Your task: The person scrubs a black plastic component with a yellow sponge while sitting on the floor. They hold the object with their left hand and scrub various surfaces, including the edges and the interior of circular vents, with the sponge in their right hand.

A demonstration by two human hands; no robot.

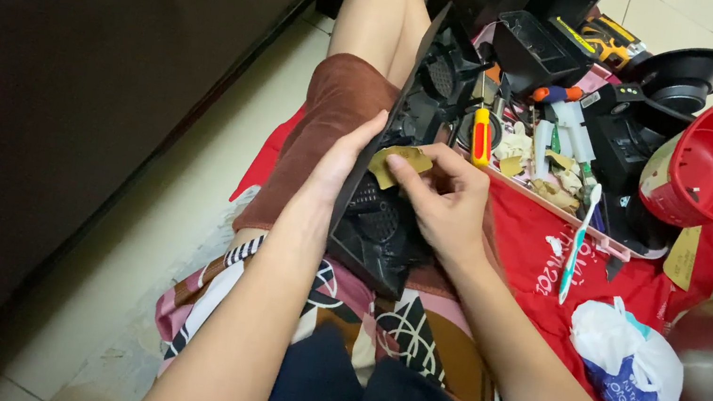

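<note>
The black plastic housing stands on edge across the lap, long axis running away from the body. The left hand clamps its near-left edge; the right hand (closer to the grille) pinches a tan scrap against it.

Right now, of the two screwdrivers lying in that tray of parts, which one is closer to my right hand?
The screwdriver with the yellow and red handle, just above your right hand. The blue and orange screwdriver lies farther back in the tray.
</note>
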